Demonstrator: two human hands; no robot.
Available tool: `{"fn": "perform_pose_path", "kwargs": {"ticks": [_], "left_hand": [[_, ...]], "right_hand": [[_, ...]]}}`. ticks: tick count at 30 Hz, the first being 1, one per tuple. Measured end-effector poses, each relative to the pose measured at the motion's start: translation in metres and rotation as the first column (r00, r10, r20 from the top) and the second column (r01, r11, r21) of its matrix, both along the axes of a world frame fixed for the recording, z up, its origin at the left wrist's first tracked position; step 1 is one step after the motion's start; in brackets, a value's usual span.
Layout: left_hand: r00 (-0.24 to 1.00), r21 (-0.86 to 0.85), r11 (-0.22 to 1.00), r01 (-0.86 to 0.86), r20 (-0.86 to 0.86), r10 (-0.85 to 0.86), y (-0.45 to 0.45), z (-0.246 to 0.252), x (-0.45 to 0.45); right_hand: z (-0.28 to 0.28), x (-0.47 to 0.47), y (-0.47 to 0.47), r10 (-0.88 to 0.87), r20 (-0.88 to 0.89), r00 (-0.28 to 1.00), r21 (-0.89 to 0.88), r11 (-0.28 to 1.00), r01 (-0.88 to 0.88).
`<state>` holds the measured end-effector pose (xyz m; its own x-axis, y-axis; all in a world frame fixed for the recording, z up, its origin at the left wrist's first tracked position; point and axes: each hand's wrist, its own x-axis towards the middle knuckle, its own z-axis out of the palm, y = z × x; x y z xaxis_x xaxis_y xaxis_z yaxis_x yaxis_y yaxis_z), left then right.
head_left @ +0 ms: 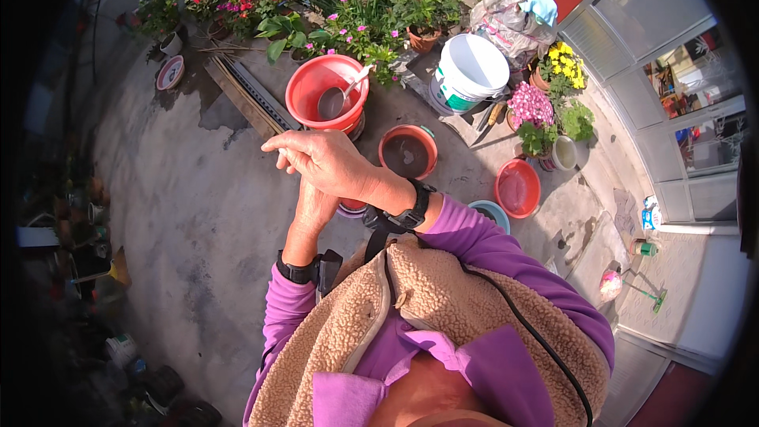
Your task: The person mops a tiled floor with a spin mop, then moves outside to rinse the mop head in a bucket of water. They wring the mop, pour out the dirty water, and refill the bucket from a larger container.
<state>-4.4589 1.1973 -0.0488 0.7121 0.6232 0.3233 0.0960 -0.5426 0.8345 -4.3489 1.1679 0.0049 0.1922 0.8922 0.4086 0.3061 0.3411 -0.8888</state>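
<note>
My right hand [332,161] lies over my left hand [318,201] in front of my chest, its fingers stretched to the left with no object seen in them. The left hand's fingers are hidden beneath it. Just beyond the hands stands a red plastic bucket [296,98] with a long-handled ladle [332,102] leaning inside. A basin of dark liquid [409,153] is to its right. Farther right are a red plastic basin [517,188] and, partly behind my right arm, a light blue basin [503,219]. A white plastic bucket [474,65] stands beyond them.
Long boards [246,95] lie on the concrete floor [178,201] left of the red bucket. Potted flowering plants [356,29] line the far side. A filled clear plastic bag [504,24], a pot of pink flowers [531,104] and a glazed wall [640,59] are at the right.
</note>
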Motion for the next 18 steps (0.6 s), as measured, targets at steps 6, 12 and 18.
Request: {"fn": "perform_pose_path", "kwargs": {"ticks": [6, 12, 18], "left_hand": [[0.961, -0.231, 0.964, 0.134, -0.206, -0.183, 0.007, -0.097, 0.011], [0.995, -0.311, 0.95, -0.016, -0.098, -0.015, -0.005, -0.069, 0.001], [0.976, -0.372, 0.906, -0.204, -0.008, 0.217, 0.011, 0.079, -0.019]], "right_hand": [[-0.079, 0.004, -0.005, -0.014, 0.196, 0.981, -0.304, 0.95, 0.074], [-0.055, 0.001, -0.018, 0.062, 0.215, 0.975, -0.194, 0.981, -0.02], [0.009, 0.053, -0.033, -0.182, -0.165, 0.969, 0.137, 0.969, 0.205]]}}
